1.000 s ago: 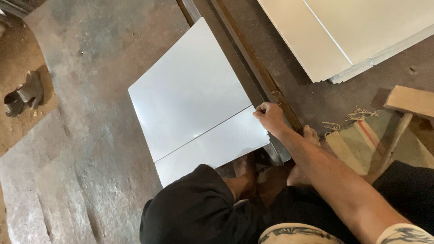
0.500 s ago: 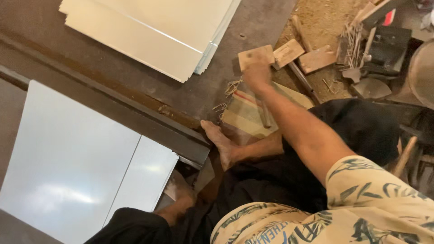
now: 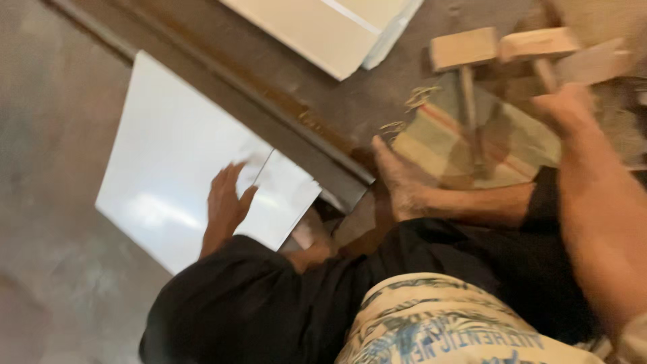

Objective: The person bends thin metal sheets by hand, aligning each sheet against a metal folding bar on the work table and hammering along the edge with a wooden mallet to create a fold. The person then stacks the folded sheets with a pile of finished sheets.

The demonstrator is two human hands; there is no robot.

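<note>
While the head view was blurred with motion, my left hand (image 3: pixel 226 202) lay flat and spread open on the white sheet panel (image 3: pixel 175 175), fingers splayed over its near corner by a thin scored line, pressing and not gripping. That panel lay flat on the grey concrete floor (image 3: pixel 54 135), its far edge against a dark rusty metal rail (image 3: pixel 283 114). It looked thin, smooth, glossy and rigid, probably light but slippery under a bare palm, edges likely sharp; I judged it best taken by two opposite edges or pinned flat, never by the narrow strip past the score, which could snap off. My right hand (image 3: pixel 569 111) was up at the right, closed near the handles of the wooden mallets (image 3: pixel 495 47); whether it actually held one I could not tell, blur hid the fingers. Those mallets had blocky pale wood heads on thin handles, dense-looking and rough. A striped cloth pad (image 3: pixel 472 148) lay beneath them, soft and folded. My bare foot (image 3: pixel 401 178) rested beside the rail. More pale sheets (image 3: pixel 323 27) were stacked beyond it, flat and square-cut. Some wire scraps (image 3: pixel 418 98) lay near the pad
</note>
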